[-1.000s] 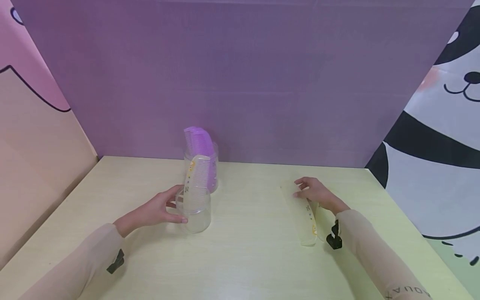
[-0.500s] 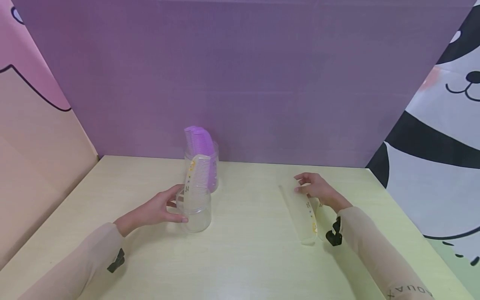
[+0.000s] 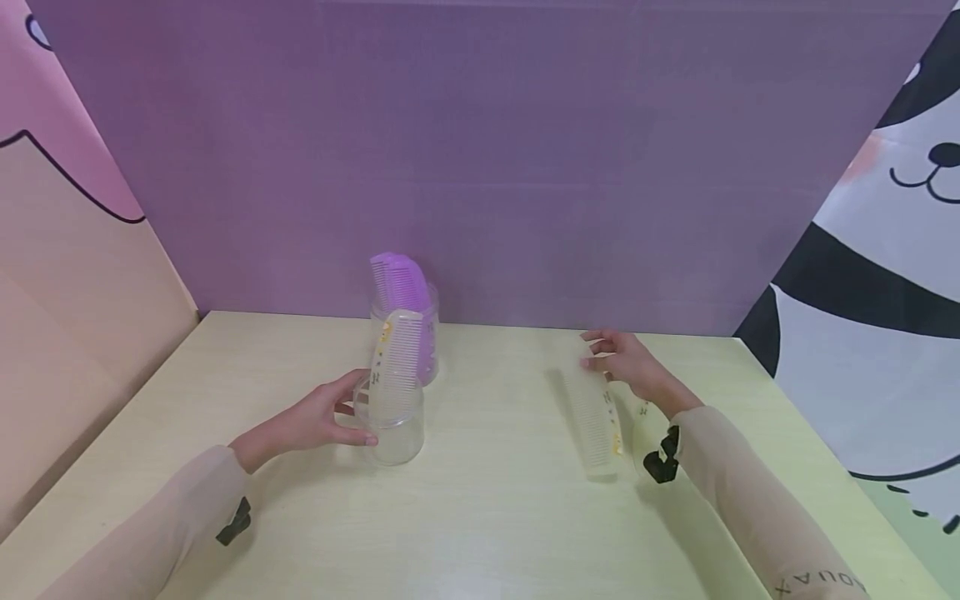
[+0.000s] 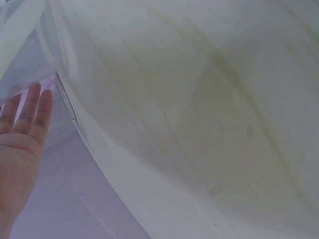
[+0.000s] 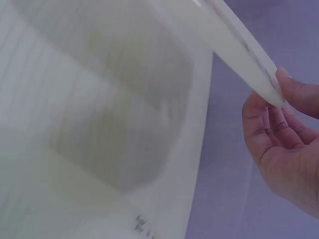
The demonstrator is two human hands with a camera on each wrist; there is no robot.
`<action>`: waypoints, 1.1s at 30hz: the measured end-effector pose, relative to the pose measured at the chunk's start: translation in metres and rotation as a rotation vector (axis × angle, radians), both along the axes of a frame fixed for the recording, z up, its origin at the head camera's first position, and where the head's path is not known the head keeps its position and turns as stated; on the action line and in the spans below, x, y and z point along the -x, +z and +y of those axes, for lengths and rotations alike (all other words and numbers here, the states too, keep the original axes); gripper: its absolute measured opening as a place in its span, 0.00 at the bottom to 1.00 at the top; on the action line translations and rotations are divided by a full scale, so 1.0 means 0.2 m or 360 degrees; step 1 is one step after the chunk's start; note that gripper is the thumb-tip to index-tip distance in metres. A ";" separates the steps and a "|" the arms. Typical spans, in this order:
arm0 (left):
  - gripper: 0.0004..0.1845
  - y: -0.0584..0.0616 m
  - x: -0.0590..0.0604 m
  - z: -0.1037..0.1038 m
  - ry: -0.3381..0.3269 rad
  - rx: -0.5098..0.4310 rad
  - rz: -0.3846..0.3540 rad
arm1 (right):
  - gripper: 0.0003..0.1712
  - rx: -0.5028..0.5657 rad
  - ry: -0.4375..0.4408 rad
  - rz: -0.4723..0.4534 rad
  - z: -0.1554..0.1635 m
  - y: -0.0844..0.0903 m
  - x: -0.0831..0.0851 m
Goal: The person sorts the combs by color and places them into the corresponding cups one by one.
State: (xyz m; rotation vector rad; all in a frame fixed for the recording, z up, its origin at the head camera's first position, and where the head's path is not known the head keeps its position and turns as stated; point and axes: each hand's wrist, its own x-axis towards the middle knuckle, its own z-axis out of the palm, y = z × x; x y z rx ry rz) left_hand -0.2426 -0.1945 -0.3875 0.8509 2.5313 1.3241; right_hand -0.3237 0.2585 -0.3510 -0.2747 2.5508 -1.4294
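Note:
My left hand (image 3: pixel 318 417) grips a clear cup (image 3: pixel 401 446) from its left side, thumb in front and fingers behind. A pale, see-through comb (image 3: pixel 397 358) with yellow and dark prints leans upright in that cup. On the right, my right hand (image 3: pixel 630 371) pinches the far end of another pale comb (image 3: pixel 592 425), its teeth facing left. The right wrist view shows thumb and forefinger on the tip of this comb (image 5: pixel 244 55), tilted above the table. A further pale comb (image 3: pixel 642 433) lies on the table, partly hidden by my right arm.
Behind the front cup stands a second clear cup (image 3: pixel 433 310) with purple combs (image 3: pixel 408 287) in it. The pale wooden table (image 3: pixel 487 517) ends at a purple backdrop (image 3: pixel 525 167). Printed cartoon panels border the left and right sides.
My right hand has moved away from me and slightly left, lifting and turning the pale comb so its teeth show. The left hand and the cups have stayed put.

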 end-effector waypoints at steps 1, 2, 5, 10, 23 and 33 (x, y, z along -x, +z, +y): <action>0.46 0.00 0.00 0.00 0.0002 0.0000 0.0001 | 0.32 0.0009 0.0001 0.0009 -0.01 0.01 0.00; 0.47 0.00 0.00 0.00 0.0005 0.0002 0.0003 | 0.31 0.0017 -0.0003 0.0017 -0.02 0.01 0.00; 0.47 0.00 0.00 0.00 0.0006 0.0003 0.0015 | 0.30 0.0044 -0.0012 0.0050 -0.05 0.04 -0.01; 0.46 0.00 0.00 0.00 -0.0010 0.0000 0.0037 | 0.27 0.0148 -0.0004 0.0107 -0.11 0.08 -0.02; 0.47 0.01 0.00 -0.01 -0.0027 -0.0005 0.0033 | 0.25 0.0298 -0.0083 0.0240 -0.27 0.16 -0.06; 0.46 0.00 0.01 0.00 -0.0020 0.0016 0.0034 | 0.24 0.0418 -0.0061 0.0299 -0.40 0.19 -0.09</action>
